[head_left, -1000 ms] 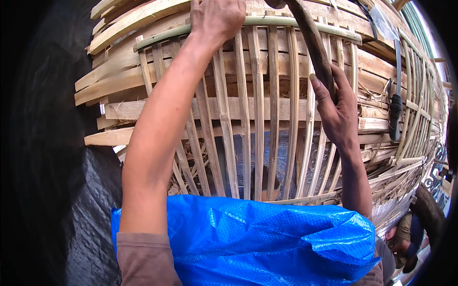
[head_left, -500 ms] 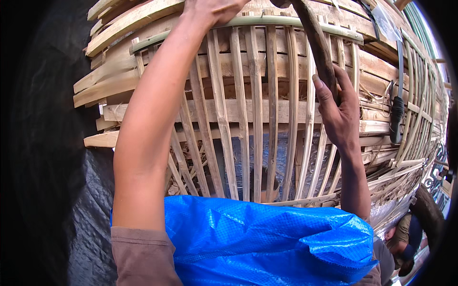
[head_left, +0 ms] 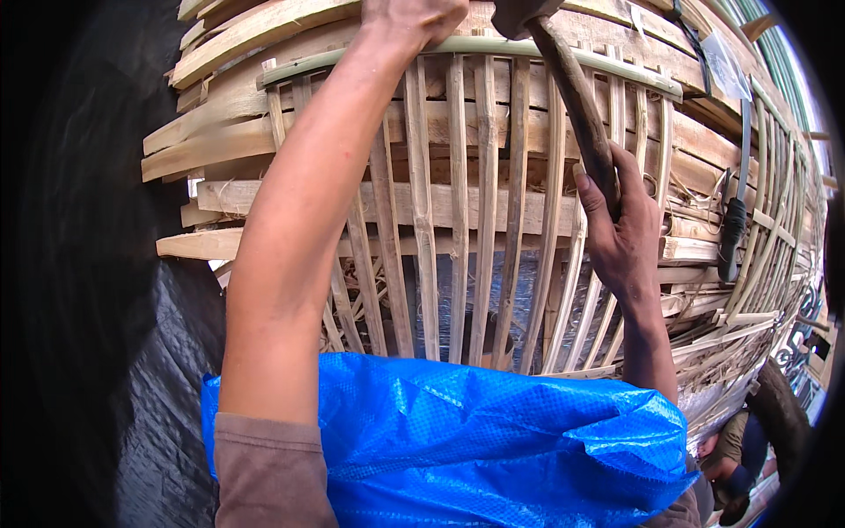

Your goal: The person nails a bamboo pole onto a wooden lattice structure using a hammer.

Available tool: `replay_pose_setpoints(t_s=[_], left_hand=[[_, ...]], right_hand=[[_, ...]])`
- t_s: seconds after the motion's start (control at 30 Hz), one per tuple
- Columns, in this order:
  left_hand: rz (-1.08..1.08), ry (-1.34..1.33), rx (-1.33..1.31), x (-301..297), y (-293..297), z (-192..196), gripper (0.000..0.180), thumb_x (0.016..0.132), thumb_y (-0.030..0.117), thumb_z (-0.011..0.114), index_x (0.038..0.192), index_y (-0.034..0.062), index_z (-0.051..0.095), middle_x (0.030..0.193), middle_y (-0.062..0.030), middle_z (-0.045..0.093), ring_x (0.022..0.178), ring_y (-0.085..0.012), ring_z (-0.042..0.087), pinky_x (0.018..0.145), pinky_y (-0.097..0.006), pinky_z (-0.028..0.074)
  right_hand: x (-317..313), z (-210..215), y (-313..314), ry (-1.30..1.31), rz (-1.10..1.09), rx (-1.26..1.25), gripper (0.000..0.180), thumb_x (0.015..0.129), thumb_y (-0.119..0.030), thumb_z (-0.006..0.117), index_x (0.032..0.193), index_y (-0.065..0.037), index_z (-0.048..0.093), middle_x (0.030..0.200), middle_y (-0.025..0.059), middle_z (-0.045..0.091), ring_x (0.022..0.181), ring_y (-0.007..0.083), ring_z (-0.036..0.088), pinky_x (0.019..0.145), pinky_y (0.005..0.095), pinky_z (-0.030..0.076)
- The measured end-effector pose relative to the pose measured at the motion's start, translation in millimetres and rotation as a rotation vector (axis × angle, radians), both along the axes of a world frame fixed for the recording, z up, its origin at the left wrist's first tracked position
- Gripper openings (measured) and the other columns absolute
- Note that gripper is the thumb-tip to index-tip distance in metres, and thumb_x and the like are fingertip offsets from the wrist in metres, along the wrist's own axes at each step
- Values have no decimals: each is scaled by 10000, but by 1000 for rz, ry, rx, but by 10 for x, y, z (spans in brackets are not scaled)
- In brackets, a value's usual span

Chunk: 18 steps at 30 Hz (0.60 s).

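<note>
A hammer (head_left: 576, 101) with a worn wooden handle is gripped low on the handle by my right hand (head_left: 625, 220). Its dark metal head shows at the upper edge, close to the green bamboo crosspiece (head_left: 387, 55). Just left of the head, my left hand (head_left: 414, 19) is curled at the crosspiece; the upper edge cuts off part of it, so what its fingers hold does not show. From the crosspiece several split bamboo slats (head_left: 459, 194) run down toward me, spaced apart like a rack. A blue plastic sheet (head_left: 458, 431) covers my front.
Stacked pale wooden boards (head_left: 220, 132) lie behind the rack. At right, a long blade with a black handle (head_left: 732, 233) rests beside another slatted bamboo panel (head_left: 775, 207). Black sheeting (head_left: 172, 352) hangs at left. Part of another person (head_left: 731, 449) is at the lower right.
The hammer head has come lower, showing more of it below the upper edge. The rack and my left arm sit slightly farther right in the picture. Both hands keep their grips.
</note>
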<state>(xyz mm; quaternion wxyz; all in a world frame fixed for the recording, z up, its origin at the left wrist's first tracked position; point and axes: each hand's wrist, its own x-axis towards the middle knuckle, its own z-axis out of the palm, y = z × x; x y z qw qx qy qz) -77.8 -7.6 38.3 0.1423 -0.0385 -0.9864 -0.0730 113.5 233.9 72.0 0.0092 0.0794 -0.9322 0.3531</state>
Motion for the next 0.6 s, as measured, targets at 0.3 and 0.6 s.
replay_pose_setpoints(t_s=[0.3, 0.6], left_hand=[[-25, 125, -45, -9, -57, -96, 379, 938, 285, 396, 1138, 43, 608, 1086, -142, 673, 1018, -305, 635, 916, -636, 381], [-5, 244, -83, -66, -24, -209, 360, 937, 287, 446, 1158, 67, 625, 1063, -106, 677, 1006, -284, 641, 956, -622, 385]], right_hand=[[-14, 428, -17, 199, 6, -325, 351, 1019, -203, 560, 1332, -55, 502, 693, 4, 544, 559, 52, 463, 499, 229, 333], [-134, 241, -64, 84, -2, 1, 392, 1007, -215, 555, 1351, -51, 466, 662, 178, 607, 551, 293, 613, 512, 415, 426]])
